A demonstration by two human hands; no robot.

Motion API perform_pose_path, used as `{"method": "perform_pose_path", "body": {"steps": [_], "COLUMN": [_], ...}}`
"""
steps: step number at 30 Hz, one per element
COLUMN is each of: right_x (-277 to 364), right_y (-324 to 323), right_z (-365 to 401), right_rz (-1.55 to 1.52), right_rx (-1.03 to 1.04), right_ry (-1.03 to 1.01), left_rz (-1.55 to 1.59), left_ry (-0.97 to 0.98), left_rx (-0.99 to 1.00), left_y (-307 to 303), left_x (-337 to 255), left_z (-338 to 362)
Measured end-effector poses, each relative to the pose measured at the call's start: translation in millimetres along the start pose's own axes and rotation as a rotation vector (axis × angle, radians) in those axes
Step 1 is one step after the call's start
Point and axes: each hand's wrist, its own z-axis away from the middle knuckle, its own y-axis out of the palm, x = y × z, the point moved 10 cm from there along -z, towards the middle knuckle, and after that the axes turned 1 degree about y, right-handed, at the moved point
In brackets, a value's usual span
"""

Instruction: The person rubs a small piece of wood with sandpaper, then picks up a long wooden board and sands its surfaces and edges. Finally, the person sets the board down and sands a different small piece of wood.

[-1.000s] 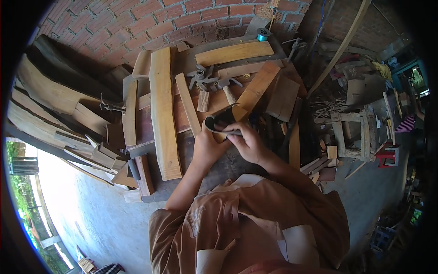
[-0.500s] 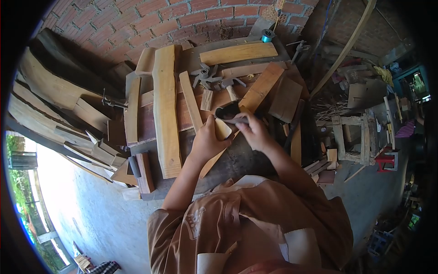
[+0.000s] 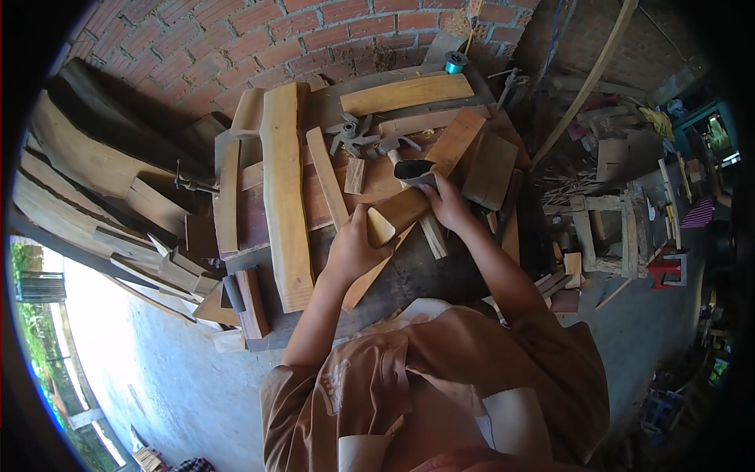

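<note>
My left hand (image 3: 350, 245) is wrapped around the near end of a wooden block (image 3: 401, 209), whose pale end face points towards me. My right hand (image 3: 448, 204) is closed on a curled, dark sheet that looks like sandpaper (image 3: 412, 170), by the block's far end. Whether the sheet presses on the wood there cannot be made out. Beyond it a hammer (image 3: 391, 146) lies on the bench, with a small wood block (image 3: 355, 175) to its left. A narrow strip of wood (image 3: 326, 177) rests left of my hands.
A long, wide plank (image 3: 285, 197) lies across the bench on the left. Behind are a star-shaped metal piece (image 3: 351, 135), a curved board (image 3: 406, 94) and a teal spool (image 3: 455, 62). Timber (image 3: 110, 157) is stacked at the left, and a brick wall (image 3: 314, 35) stands behind.
My right hand has moved a little away from me and right with the dark sheet, uncovering more of the block. My left hand keeps its grip in nearly the same place.
</note>
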Motion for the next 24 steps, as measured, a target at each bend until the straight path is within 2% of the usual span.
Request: {"method": "perform_pose_path", "body": {"steps": [3, 5, 6, 7, 8, 9, 10, 11, 13, 15, 17, 19, 22, 24], "right_x": [42.7, 88.3, 89.0, 87.9, 72.4, 52.0, 19.1, -9.7, 11.9, 49.2, 78.3, 60.4, -13.3, 0.6], "right_y": [3.9, 9.3, 7.4, 6.9, 4.5, -0.6, -4.3, -8.2, -10.1, -5.3, 3.1, -1.6, -20.8, -17.2], "right_z": [5.5, 19.8, 22.5, 25.8, 24.8, 20.5, 16.1, 10.9, 9.8, 21.2, 37.7, 41.4, 19.0, 21.7], "right_rz": [-0.095, -0.132, -0.157, -0.186, -0.174, -0.162, -0.070, -0.080, -0.024, -0.150, -0.220, -0.149, -0.002, -0.019], "right_rx": [0.043, 0.125, 0.107, 0.087, 0.062, 0.037, 0.021, -0.023, 0.010, 0.023, 0.097, 0.013, -0.134, -0.086], "right_ry": [-0.072, -0.127, -0.158, -0.190, -0.138, -0.093, 0.036, 0.040, -0.018, -0.046, -0.107, -0.111, 0.076, 0.032], "left_rz": [0.000, -0.102, -0.104, -0.101, -0.099, -0.098, -0.100, -0.071, -0.043, -0.078, -0.119, -0.166, -0.101, -0.088], "left_ry": [0.017, 0.178, 0.117, 0.114, 0.127, 0.143, 0.144, 0.123, 0.104, 0.169, 0.151, 0.126, 0.185, 0.180], "left_rx": [0.011, 0.028, 0.087, 0.095, 0.073, 0.045, 0.040, 0.034, 0.037, 0.041, 0.091, 0.142, 0.060, 0.021], "left_y": [2.7, 7.6, 11.1, 14.5, 14.6, 12.6, 12.1, 11.4, 12.2, 12.9, 15.4, 20.5, 17.5, 13.7], "left_x": [-5.8, -24.9, -25.5, -24.1, -23.2, -23.1, -22.6, -19.9, -18.1, -24.7, -24.7, -19.5, -23.7, -27.8], "left_z": [-0.9, 2.9, 5.4, 7.2, 7.8, 7.0, 5.9, 5.2, 6.1, 5.3, 8.3, 11.3, 13.3, 10.7]}}
